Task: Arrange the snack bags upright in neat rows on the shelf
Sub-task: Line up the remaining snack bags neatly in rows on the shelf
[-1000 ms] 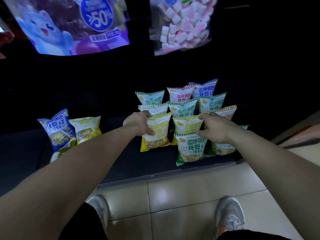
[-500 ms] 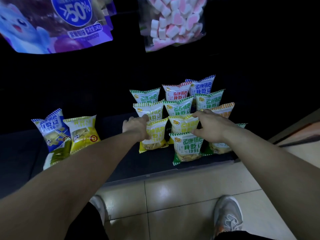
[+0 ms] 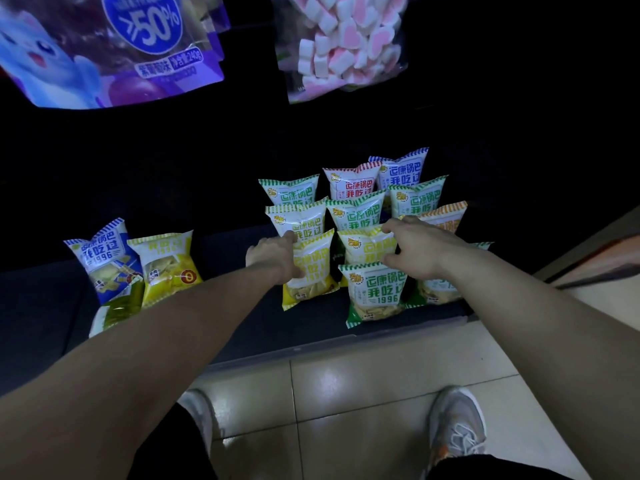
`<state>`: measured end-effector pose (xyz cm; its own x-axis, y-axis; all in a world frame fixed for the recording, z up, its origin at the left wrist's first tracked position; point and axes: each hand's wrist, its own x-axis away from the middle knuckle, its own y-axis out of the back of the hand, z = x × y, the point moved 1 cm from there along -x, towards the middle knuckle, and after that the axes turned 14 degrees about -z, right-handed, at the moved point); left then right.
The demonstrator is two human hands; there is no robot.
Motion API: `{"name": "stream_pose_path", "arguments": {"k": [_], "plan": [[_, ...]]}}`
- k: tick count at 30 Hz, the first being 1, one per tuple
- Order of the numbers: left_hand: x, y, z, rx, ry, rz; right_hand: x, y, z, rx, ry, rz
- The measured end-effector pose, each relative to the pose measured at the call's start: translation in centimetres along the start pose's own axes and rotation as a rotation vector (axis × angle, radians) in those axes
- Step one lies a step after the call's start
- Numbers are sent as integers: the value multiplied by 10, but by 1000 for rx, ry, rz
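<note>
Several small snack bags stand upright in rows on the dark bottom shelf. My left hand grips the left edge of a yellow bag in the front left of the group. My right hand rests with spread fingers on the top of a second yellow bag, just behind a green bag at the front. Green, red, blue and orange bags fill the rows behind. Off to the left a blue bag and a yellow bag lean together, with another bag lying flat below them.
Above hang a large purple bag and a clear bag of pink and white marshmallows. The shelf's front lip meets a tiled floor, where my two shoes show. A low ledge lies at the right.
Both hands stay on the same two yellow bags. My left hand has shifted down along the bag's left edge, and the view has drifted slightly.
</note>
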<state>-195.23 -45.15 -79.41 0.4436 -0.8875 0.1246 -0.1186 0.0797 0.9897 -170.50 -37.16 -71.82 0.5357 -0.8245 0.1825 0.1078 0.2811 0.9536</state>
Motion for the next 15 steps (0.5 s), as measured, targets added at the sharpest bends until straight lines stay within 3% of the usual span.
{"name": "stream_pose_path", "arguments": {"k": [7, 15], "plan": [[3, -1, -5, -84, -48, -89, 0, -2, 0, 10, 7, -4], [3, 2, -3, -130, -115, -66, 1, 2, 1, -6, -3, 6]]}}
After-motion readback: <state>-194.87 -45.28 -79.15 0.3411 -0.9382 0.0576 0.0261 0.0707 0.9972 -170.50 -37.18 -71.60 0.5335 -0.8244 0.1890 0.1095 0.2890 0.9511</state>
